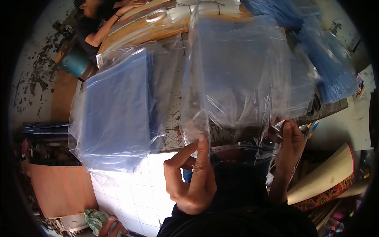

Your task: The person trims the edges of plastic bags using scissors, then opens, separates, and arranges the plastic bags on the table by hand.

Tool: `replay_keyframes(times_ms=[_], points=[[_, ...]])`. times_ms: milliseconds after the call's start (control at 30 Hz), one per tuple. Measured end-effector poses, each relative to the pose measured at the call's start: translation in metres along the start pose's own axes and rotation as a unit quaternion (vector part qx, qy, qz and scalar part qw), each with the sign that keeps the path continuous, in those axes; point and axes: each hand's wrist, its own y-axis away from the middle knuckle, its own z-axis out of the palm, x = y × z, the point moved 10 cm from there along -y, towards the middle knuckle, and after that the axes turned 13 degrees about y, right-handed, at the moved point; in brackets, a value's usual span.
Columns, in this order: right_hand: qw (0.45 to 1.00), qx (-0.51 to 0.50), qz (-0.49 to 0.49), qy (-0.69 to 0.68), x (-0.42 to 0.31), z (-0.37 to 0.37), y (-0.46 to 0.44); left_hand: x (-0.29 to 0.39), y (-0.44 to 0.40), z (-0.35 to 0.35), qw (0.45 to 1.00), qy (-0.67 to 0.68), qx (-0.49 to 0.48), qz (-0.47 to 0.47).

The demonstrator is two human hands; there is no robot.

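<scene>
A clear plastic sheet hangs over the table's near edge, its lower end between my two hands. My left hand pinches its left edge between thumb and fingers. At its right edge, my right hand has its fingers closed on the plastic. Under and behind it lies a broad pile of bluish transparent sheets. To the left, a neat stack of bluish plastic sheets lies with its front end past the table edge.
Another person is at the upper left, an arm on the table. Tape and bundled plastic lie at the back. Blue plastic bundles are at the right. A rolled mat stands lower right, a teal container left.
</scene>
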Motion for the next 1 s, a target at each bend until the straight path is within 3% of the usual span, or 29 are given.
replay_keyframes(times_ms=[467, 533, 600, 667, 733, 800, 833, 1000], points=[[1.0, 0.002, -0.018, 0.024, -0.004, 0.001, 0.0, -0.013, 0.004, -0.005, 0.998, 0.042, 0.053, 0.003], [1.0, 0.013, -0.018, 0.021, -0.012, 0.003, 0.003, -0.041, 0.009, -0.027, 0.968, 0.209, 0.132, -0.043], [0.998, -0.036, -0.054, 0.012, -0.033, 0.02, 0.006, -0.074, 0.012, -0.056, 0.903, 0.365, 0.212, -0.084], [0.985, -0.121, -0.119, 0.013, -0.062, 0.047, 0.006, -0.109, 0.018, -0.096, 0.857, 0.369, 0.332, -0.135], [0.942, -0.248, -0.2, 0.108, -0.087, 0.089, 0.017, -0.13, 0.018, -0.15, 0.816, 0.359, 0.418, -0.174], [0.887, -0.293, -0.317, 0.165, -0.118, 0.124, 0.04, -0.144, 0.008, -0.226, 0.849, 0.326, 0.415, -0.037], [0.879, -0.317, -0.33, 0.136, -0.122, 0.137, 0.051, -0.132, 0.001, -0.251, 0.858, 0.295, 0.419, 0.025], [0.843, -0.401, -0.359, 0.016, -0.122, 0.151, 0.09, 0.018, -0.059, -0.217, 0.905, 0.065, 0.402, 0.127]])
